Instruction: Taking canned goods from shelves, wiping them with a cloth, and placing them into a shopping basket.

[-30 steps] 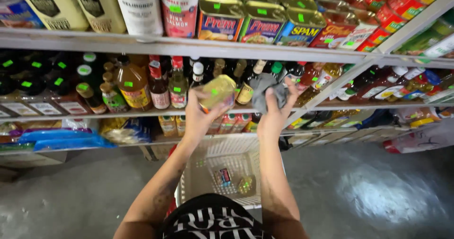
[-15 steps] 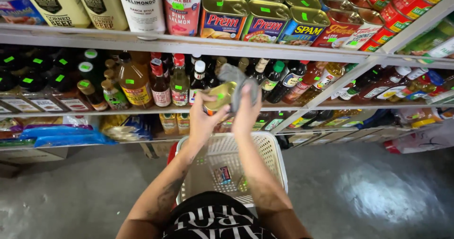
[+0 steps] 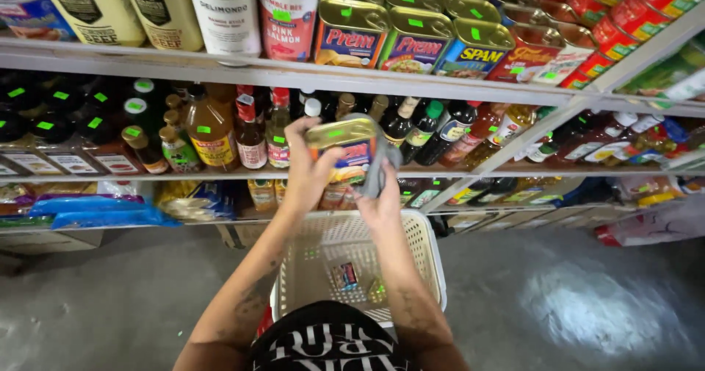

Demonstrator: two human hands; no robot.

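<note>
My left hand [image 3: 305, 171] grips a rectangular tin can [image 3: 344, 142] with a gold top and a small green sticker, holding it up in front of the bottle shelf. My right hand [image 3: 382, 195] presses a grey cloth [image 3: 382, 167] against the can's right side. Below both hands sits a white plastic basket [image 3: 427, 257] with a few small tins lying on its bottom.
The top shelf [image 3: 294, 70] carries rows of similar tins and round cans. The middle shelf holds sauce and vinegar bottles [image 3: 213, 128]. Blue packets [image 3: 103, 211] lie on the low shelf at left. Grey concrete floor [image 3: 573, 305] spreads to the right.
Both hands have drawn together and lifted the can slightly higher; the right hand with the cloth has come from beside the can to press on it.
</note>
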